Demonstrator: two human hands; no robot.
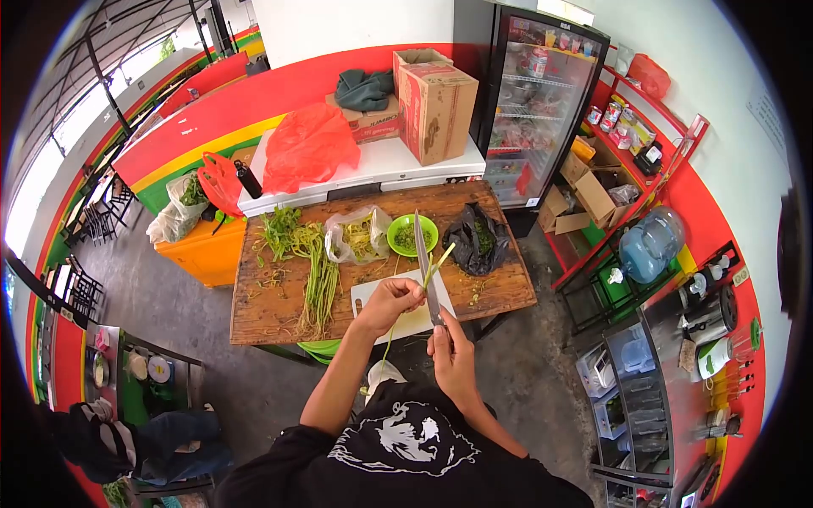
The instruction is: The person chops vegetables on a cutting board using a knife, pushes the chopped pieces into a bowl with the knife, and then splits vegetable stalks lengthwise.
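Observation:
My right hand (pixel 455 360) is closed round the handle of a long kitchen knife (pixel 424 262), its blade pointing up and away from me. Beside the blade, my left hand (pixel 392 305) pinches a thin pale-green stalk (pixel 439 261) that crosses the knife. A thin green strand hangs below the left hand. Under both hands lies a white cutting board (pixel 366 290), partly hidden. To the left is a bunch of leafy green stems with roots (pixel 320 288). Behind the board stand a green bowl of chopped greens (pixel 430 229) and a clear plastic bag of stems (pixel 342 245).
A black plastic bag (pixel 461 254) with greens sits right on the wooden table (pixel 500 288). Behind are a white freezer (pixel 381 176), cardboard boxes (pixel 440 106) and a glass-door fridge (pixel 529 110). A person (pixel 161 449) is at lower left, a rack (pixel 644 381) at right.

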